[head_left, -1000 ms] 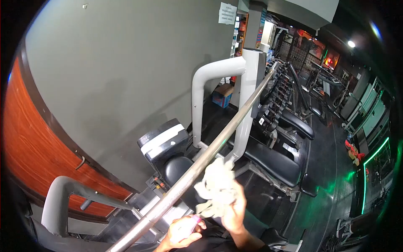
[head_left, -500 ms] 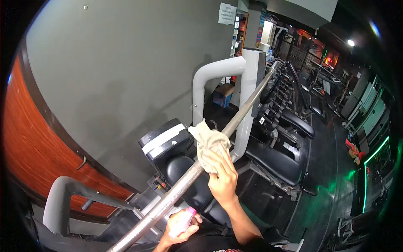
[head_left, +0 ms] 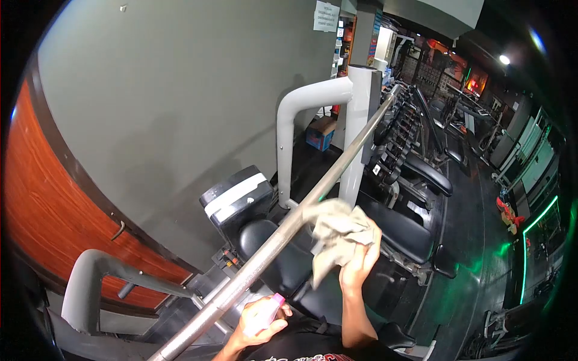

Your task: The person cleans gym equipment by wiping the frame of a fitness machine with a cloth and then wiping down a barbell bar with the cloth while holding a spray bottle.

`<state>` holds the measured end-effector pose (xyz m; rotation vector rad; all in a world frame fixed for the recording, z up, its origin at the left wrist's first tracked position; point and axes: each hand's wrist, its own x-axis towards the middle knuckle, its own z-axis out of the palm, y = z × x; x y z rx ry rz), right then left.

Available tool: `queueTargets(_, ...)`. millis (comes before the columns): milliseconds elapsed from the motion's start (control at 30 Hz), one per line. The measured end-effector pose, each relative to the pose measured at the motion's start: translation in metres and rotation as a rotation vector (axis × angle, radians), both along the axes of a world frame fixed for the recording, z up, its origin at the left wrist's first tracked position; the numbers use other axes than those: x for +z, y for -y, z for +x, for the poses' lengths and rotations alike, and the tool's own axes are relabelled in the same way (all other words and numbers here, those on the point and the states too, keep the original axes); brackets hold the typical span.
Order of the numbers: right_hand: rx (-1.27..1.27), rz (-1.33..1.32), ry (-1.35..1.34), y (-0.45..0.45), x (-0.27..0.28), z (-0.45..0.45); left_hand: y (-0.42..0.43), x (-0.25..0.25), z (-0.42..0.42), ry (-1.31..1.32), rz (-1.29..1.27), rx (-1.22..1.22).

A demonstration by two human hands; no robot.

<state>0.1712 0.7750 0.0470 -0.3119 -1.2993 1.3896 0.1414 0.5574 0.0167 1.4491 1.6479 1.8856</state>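
A long metal barbell bar [head_left: 265,256] runs diagonally across the view, from the bottom left up to the far rack post. My right hand [head_left: 358,265] grips a crumpled beige cloth [head_left: 338,234] just right of the bar. The cloth is a little blurred, and its upper left edge is at the bar; I cannot tell whether it touches. My left hand [head_left: 256,325], low and near my body, is wrapped round a small pale bottle [head_left: 263,317] with a pink top. Most of the bottle's lower part is hidden by the fingers.
Grey rack frames [head_left: 355,120] stand at both ends of the bar. A black padded bench [head_left: 271,253] lies beneath it. Another bench [head_left: 397,228] and a dumbbell rack [head_left: 397,144] are to the right. A cardboard box [head_left: 321,133] sits by the grey wall [head_left: 180,108].
My right hand has moved right and slightly down with the cloth, off the top of the bar. The cloth now hangs looser. My left hand with the bottle has barely moved.
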Motion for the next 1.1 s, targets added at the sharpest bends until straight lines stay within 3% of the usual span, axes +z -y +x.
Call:
queueTargets(133,0.103,0.588,0.292,0.002,0.013,-0.031,-0.001,-0.001,0.005,0.015,-0.025,0.010)
queueTargets(200,-0.085,0.857,0.314,0.017,0.009,-0.046,0.000,-0.006,0.005,0.050,-0.003,-0.016)
queueTargets(533,0.077,0.587,0.183,0.029,-0.059,-0.015,0.003,-0.005,0.008,0.078,-0.067,0.012)
queueTargets(600,0.274,0.223,0.097,0.034,-0.062,-0.011,0.002,-0.007,0.008,0.071,-0.065,0.009)
queueTargets(633,0.296,0.073,0.205,0.035,-0.057,-0.001,0.002,-0.006,0.008,0.073,-0.065,0.006)
queueTargets(767,0.016,0.051,0.047,0.018,-0.041,-0.013,0.001,-0.007,0.011,0.143,-0.029,0.020)
queueTargets(867,-0.121,0.319,-0.063,0.011,0.008,-0.022,-0.001,-0.010,0.008,0.155,-0.001,0.027)
queueTargets(933,0.068,0.505,-0.045,0.006,0.015,-0.035,-0.002,-0.012,0.007,0.090,0.015,0.020)
queueTargets(1000,0.100,0.807,0.271,0.010,0.022,-0.045,-0.003,-0.012,0.007,0.107,0.008,0.009)
queueTargets(1033,-0.003,0.923,0.400,0.021,0.024,-0.048,-0.003,-0.012,0.007,0.108,0.008,0.008)
queueTargets(1100,0.010,0.943,0.405,0.027,0.023,-0.045,-0.002,-0.011,0.008,0.117,-0.020,0.021)
